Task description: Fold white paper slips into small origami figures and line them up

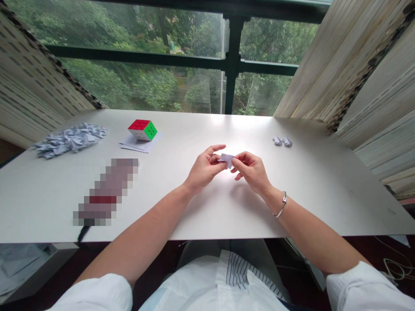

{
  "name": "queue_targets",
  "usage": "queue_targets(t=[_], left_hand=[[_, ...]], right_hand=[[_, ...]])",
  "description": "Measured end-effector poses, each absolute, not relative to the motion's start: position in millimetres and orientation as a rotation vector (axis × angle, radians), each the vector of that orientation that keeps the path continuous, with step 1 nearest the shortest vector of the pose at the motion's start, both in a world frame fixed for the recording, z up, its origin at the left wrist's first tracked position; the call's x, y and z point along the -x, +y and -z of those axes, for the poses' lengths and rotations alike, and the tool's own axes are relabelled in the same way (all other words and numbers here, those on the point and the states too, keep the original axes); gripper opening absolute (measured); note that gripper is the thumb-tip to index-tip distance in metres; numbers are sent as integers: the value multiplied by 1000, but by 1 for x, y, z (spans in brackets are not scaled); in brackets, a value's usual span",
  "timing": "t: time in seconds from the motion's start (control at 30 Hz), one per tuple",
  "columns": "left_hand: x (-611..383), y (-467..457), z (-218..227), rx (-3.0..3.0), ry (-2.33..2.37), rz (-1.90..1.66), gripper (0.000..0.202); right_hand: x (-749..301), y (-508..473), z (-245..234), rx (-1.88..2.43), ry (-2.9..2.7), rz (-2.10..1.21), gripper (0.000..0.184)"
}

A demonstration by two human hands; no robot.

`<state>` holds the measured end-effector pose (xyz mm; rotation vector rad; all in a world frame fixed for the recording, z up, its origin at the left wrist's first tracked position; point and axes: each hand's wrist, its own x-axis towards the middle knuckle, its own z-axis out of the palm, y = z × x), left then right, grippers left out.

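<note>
Above the middle of the white table, a small folded piece of white paper (227,160) is held between both hands. My left hand (206,167) pinches its left side between thumb and fingers, with the index finger stretched out above it. On the right edge of the paper, my right hand (251,169) grips with thumb and index finger, its other fingers curled loosely below. A silver bracelet (284,201) circles the right wrist. The creases of the folded paper are too small to make out fully.
At the back left lies a heap of folded papers (69,140). A puzzle cube (142,130) rests on flat paper sheets (134,145). A blurred long object (106,192) lies front left. Two small folded paper pieces (282,141) sit back right. The table (317,190) reaches a window.
</note>
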<state>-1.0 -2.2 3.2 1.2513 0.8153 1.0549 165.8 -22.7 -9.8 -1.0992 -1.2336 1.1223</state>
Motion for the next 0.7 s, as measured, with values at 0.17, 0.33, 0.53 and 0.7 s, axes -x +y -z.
queue_targets(t=[0.17, 0.33, 0.53, 0.7], left_hand=[[-1, -1, 0, -1199, 872, -1083, 60], [-2, 1, 5, -1080, 884, -1037, 41], [-2, 0, 6, -1041, 838, -943, 28], [-4, -1, 6, -975, 820, -970, 28]], right_hand=[[-166, -23, 8, 1057, -1196, -1122, 29], [-166, -22, 8, 1062, -1158, -1089, 30], [-166, -22, 9, 1062, -1143, -1078, 29], [-165, -23, 9, 1054, -1148, -1083, 30]])
